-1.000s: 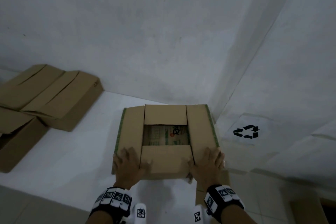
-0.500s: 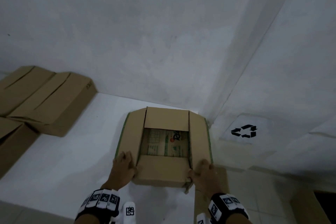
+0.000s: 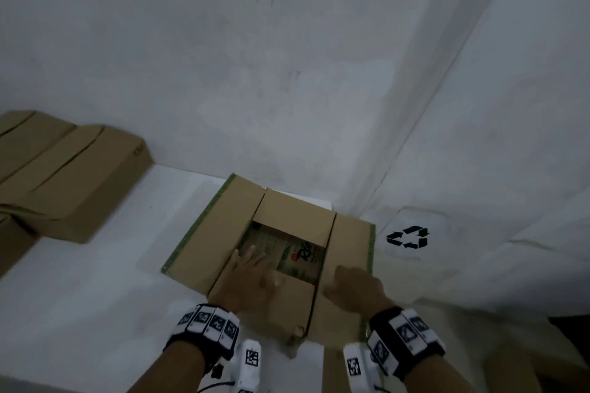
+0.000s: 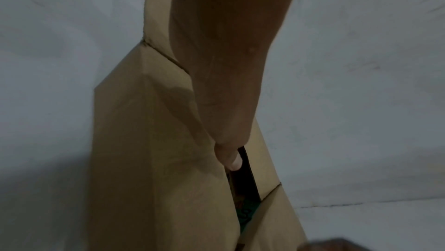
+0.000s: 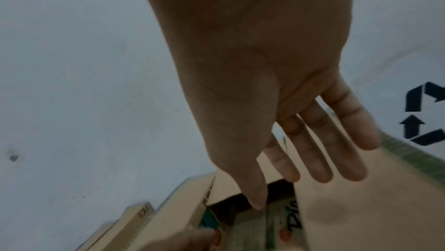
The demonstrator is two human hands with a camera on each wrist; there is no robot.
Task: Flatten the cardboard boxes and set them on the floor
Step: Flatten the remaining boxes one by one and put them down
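Note:
A brown cardboard box (image 3: 204, 242) with green-edged flaps sits on the white table (image 3: 95, 281), its four top flaps folded in around a square opening that shows printed packaging. My left hand (image 3: 252, 274) lies on the near flap with its fingers spread and reaching over the opening's edge. In the left wrist view its thumb (image 4: 231, 160) sits at the dark slit between two flaps of the box (image 4: 156, 141). My right hand (image 3: 354, 292) is over the right flap. The right wrist view shows its fingers (image 5: 320, 150) straight, just above the box (image 5: 361, 207), holding nothing.
Several closed cardboard boxes (image 3: 64, 182) are stacked at the table's left. A white wall rises behind. To the right is a white surface with a black recycling symbol (image 3: 408, 237). The table's right edge runs just beside the box.
My left hand has slid from the left flap's near corner onto the near flap toward the opening. My right hand has left the near right corner. The box has turned slightly.

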